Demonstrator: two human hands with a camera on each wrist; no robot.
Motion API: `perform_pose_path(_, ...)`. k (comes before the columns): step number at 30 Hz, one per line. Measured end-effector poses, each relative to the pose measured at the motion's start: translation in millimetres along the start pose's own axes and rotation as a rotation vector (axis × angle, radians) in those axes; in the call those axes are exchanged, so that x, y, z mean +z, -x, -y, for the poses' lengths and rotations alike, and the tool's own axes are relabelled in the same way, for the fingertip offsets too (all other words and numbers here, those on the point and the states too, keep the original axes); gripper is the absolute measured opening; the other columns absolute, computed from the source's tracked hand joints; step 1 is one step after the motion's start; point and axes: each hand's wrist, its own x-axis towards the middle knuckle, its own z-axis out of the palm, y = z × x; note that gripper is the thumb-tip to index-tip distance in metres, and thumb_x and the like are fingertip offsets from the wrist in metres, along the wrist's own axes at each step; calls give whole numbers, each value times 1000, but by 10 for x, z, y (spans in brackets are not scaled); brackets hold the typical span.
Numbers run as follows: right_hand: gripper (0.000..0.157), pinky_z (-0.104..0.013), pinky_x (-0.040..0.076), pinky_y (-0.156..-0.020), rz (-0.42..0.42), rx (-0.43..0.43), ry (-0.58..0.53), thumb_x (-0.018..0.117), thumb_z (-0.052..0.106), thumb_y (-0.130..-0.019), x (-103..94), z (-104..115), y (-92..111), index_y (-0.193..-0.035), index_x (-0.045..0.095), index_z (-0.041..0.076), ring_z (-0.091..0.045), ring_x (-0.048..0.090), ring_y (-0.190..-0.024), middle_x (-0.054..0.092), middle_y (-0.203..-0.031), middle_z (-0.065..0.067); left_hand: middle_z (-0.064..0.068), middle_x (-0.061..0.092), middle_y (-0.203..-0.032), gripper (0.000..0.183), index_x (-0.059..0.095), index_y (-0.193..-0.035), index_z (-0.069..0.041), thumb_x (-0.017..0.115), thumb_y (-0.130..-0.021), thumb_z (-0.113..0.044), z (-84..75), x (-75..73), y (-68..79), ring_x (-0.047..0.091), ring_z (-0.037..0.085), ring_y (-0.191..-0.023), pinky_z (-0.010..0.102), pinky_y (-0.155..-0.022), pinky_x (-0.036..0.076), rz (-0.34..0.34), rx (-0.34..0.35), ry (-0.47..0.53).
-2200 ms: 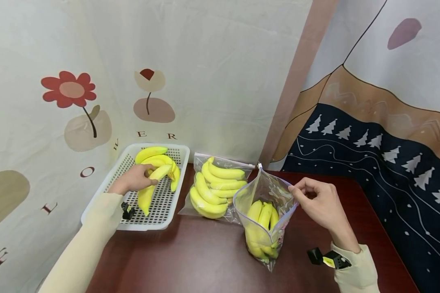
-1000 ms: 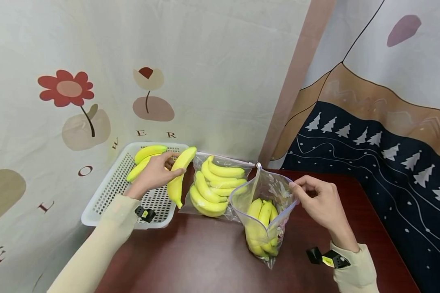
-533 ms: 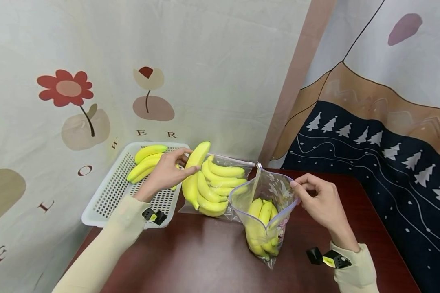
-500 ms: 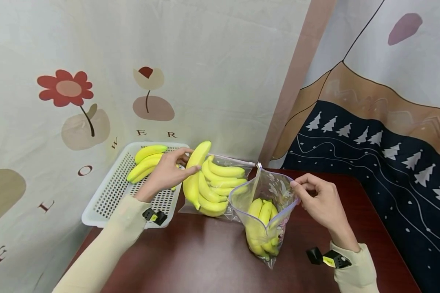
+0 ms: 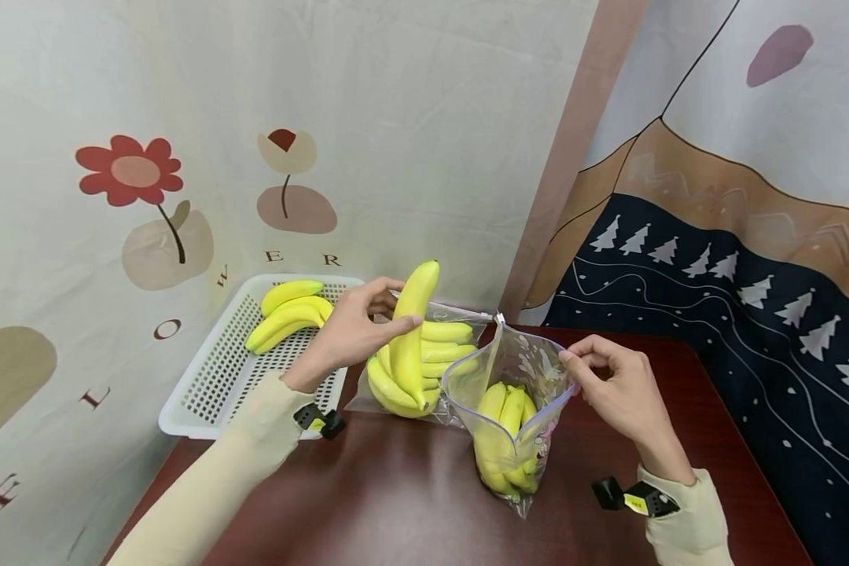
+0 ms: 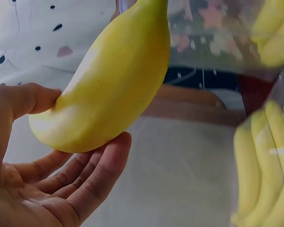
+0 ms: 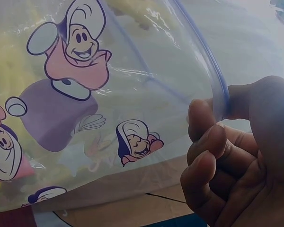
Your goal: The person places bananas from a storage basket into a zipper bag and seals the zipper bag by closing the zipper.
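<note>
My left hand (image 5: pixel 359 326) pinches a yellow banana (image 5: pixel 412 334) between thumb and fingers. It hangs nearly upright in front of a zip bag (image 5: pixel 449 313) of bananas lying on the table. In the left wrist view the thumb presses one side of the banana (image 6: pixel 118 71) and the fingertips support the other. My right hand (image 5: pixel 619 389) pinches the purple rim of a second clear zip bag (image 5: pixel 467 393), which stands with its mouth spread and several bananas (image 5: pixel 509 417) inside. Cartoon figures show on that bag (image 7: pixel 170 137) in the right wrist view.
A white perforated basket (image 5: pixel 191 401) at the left holds several bananas (image 5: pixel 290 314) near its back. The dark red table (image 5: pixel 396 503) meets a printed cloth (image 5: pixel 410 157) behind. Another dark cloth with white trees (image 5: pixel 679 299) hangs along the right side.
My left hand took a banana from the basket and carried it right, over the lying bag, turning it more upright. My right hand has stayed at the bag's rim.
</note>
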Motion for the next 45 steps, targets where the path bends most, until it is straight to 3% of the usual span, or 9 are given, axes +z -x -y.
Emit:
perform_pose_path(12, 12, -28, 46, -48, 5, -4, -3, 69, 26, -100, 18, 13, -2, -95, 71, 15, -13, 51, -51, 61, -59, 1, 7, 75, -100, 40, 64, -124, -13, 80, -89, -23, -332, 281, -26, 72, 18, -89, 35, -82, 57, -26, 151, 148)
perform_pose_path(17, 12, -27, 46, -48, 7, -2, -2, 69, 26, -100, 23, 18, 5, -95, 72, 15, -13, 52, -51, 62, -59, 0, 7, 74, -104, 43, 62, -128, -15, 79, -90, -25, -396, 363, -64, 71, 19, -95, 39, -86, 60, -30, 150, 178)
perform_pose_path(22, 13, -27, 45, -48, 12, 2, -8, 69, 26, -99, 27, 24, 7, -95, 72, 15, -13, 52, -52, 64, -62, -7, 7, 73, -107, 42, 61, -127, -15, 79, -90, -22, -388, 480, -89, 71, 20, -99, 39, -86, 61, 3, 150, 195)
perform_pose_path(26, 12, -27, 46, -48, 13, 1, -12, 69, 26, -99, 26, 28, 6, -95, 72, 15, -13, 52, -52, 62, -60, -3, 9, 71, -110, 42, 59, -126, -13, 80, -89, -16, -386, 577, -64, 72, 20, -101, 34, -80, 64, 63, 181, 222)
perform_pose_path(32, 13, -27, 47, -49, 20, 10, -18, 69, 27, -99, 23, 35, 6, -96, 72, 15, -13, 53, -52, 61, -60, 2, 4, 71, -109, 42, 60, -123, -13, 82, -87, -14, -390, 700, -2, 71, 13, -100, 26, -80, 62, 128, 280, 116)
perform_pose_path(39, 14, -27, 48, -49, 26, 19, -16, 69, 28, -100, 27, 38, 7, -97, 71, 14, -13, 53, -53, 63, -61, -2, -2, 71, -109, 39, 63, -118, -11, 81, -84, -8, -420, 822, 52, 68, 6, -98, 22, -87, 58, 118, 524, -31)
perform_pose_path(42, 14, -27, 48, -49, 24, 16, -17, 69, 28, -99, 25, 38, 3, -97, 71, 14, -13, 54, -54, 63, -62, -1, -3, 70, -112, 41, 62, -120, -11, 81, -84, -9, -454, 859, 90, 67, 5, -98, 19, -88, 57, 141, 531, -65)
perform_pose_path(45, 14, -27, 49, -49, 24, 12, -21, 69, 27, -99, 23, 37, 4, -96, 71, 14, -13, 54, -54, 63, -62, 0, -3, 71, -111, 44, 61, -124, -12, 81, -85, -13, -467, 895, 110, 65, 6, -93, 18, -82, 57, 180, 467, -106)
